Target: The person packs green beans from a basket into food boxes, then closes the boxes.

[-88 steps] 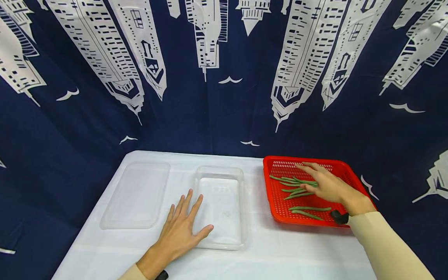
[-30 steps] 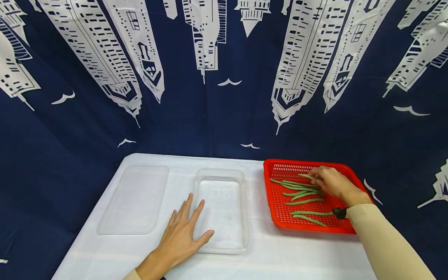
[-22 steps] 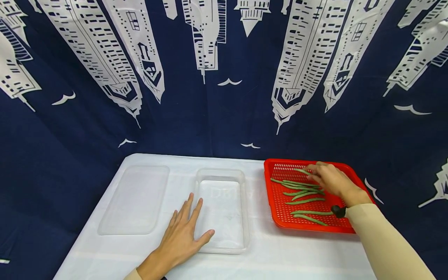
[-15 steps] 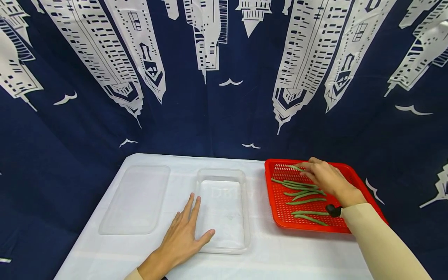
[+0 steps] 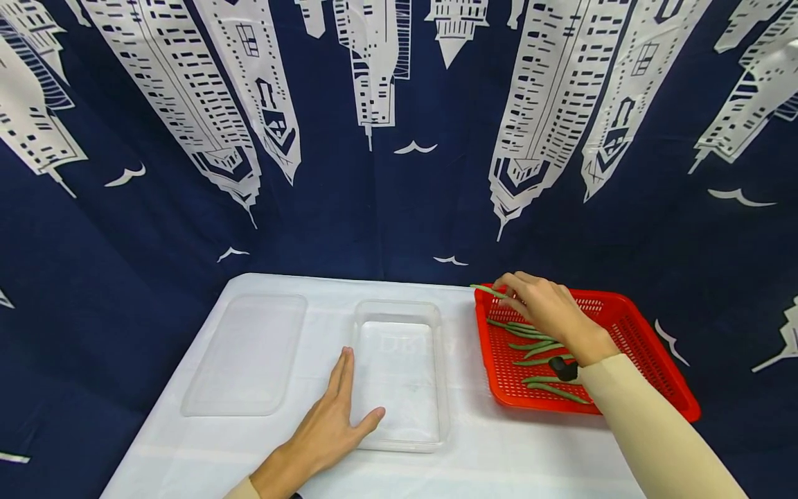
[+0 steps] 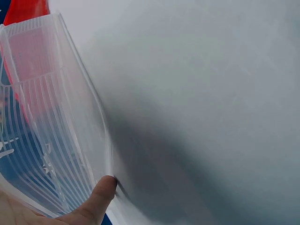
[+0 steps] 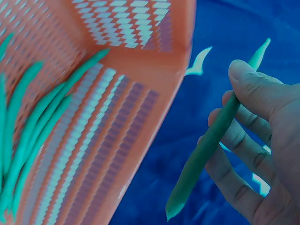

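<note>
My right hand (image 5: 547, 308) pinches a single green bean (image 5: 489, 290) above the far left corner of the red basket (image 5: 676, 388). In the right wrist view the bean (image 7: 201, 154) lies between thumb and fingers, outside the basket's rim. Several more green beans (image 5: 555, 391) lie on the basket floor, partly hidden by my right hand and sleeve. My left hand (image 5: 327, 426), fingers straight, rests at the left side of the clear plastic container (image 5: 436, 388). In the left wrist view a fingertip (image 6: 107, 183) touches the container's edge (image 6: 101, 117).
A flat translucent lid (image 5: 243, 357) lies on the white table (image 5: 499, 457) left of the container. Behind the table hangs a dark blue cloth (image 5: 374, 222) printed with white buildings and birds.
My right hand took up one bean from the basket and carried it left to the far left corner. My left hand stays at the container, its fingers now closer together.
</note>
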The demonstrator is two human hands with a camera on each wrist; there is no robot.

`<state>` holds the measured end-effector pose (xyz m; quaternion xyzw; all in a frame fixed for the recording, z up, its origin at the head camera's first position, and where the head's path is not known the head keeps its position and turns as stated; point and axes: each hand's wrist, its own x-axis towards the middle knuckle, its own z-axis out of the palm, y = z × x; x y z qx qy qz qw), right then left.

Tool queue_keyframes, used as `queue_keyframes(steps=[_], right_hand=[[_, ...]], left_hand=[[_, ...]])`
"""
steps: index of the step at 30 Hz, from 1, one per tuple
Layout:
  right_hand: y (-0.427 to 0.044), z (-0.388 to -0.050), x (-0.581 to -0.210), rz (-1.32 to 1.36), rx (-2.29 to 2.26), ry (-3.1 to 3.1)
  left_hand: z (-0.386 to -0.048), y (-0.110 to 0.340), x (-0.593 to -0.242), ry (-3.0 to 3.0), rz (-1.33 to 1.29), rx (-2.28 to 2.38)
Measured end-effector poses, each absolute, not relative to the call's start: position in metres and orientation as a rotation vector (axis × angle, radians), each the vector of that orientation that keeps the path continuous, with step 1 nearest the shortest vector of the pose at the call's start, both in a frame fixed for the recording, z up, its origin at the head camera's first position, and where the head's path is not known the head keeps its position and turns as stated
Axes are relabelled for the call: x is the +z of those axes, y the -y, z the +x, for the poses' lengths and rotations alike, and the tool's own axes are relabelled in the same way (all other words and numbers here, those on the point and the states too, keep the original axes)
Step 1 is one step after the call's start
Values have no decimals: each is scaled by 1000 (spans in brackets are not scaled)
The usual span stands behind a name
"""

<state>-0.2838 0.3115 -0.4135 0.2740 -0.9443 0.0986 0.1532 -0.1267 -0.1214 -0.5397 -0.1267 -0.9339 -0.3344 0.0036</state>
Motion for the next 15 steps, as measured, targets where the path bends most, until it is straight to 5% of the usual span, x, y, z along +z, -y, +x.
queue_keyframes(steps=[15], right_hand=[[-229, -298, -405, 916, 357, 2711]], left_hand=[[-127, 122, -540, 2947, -384, -1078]])
